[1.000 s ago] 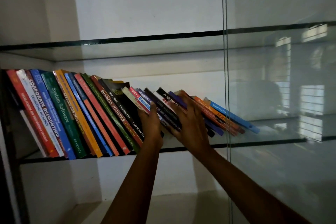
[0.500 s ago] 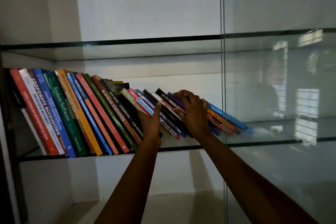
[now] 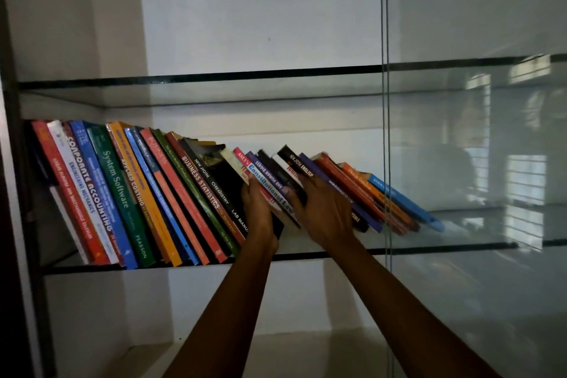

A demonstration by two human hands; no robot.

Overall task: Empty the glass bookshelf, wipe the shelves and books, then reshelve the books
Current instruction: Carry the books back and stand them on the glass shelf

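A row of books leans rightward on the middle glass shelf (image 3: 306,256), from the green System Software book (image 3: 122,193) on the left to the blue book (image 3: 408,202) lying lowest on the right. My left hand (image 3: 259,212) reaches up from below and grips the thin red-spined book (image 3: 242,163) beside the black Chemistry lab manual (image 3: 221,190); its fingers are hidden behind the books. My right hand (image 3: 325,212) lies over the spines of the dark books right of the Constitutional Law book (image 3: 270,190), fingers fairly straight, pressing on them.
A glass door (image 3: 475,163) covers the right half of the case, and its edge (image 3: 385,132) hangs just right of my right arm. The glass shelf above (image 3: 214,77) and the compartment floor below (image 3: 276,353) hold nothing. A white side wall (image 3: 46,24) closes the left.
My right hand has slid from the top edges of the middle books down onto their spines. My left hand stays at the same books, a little higher.
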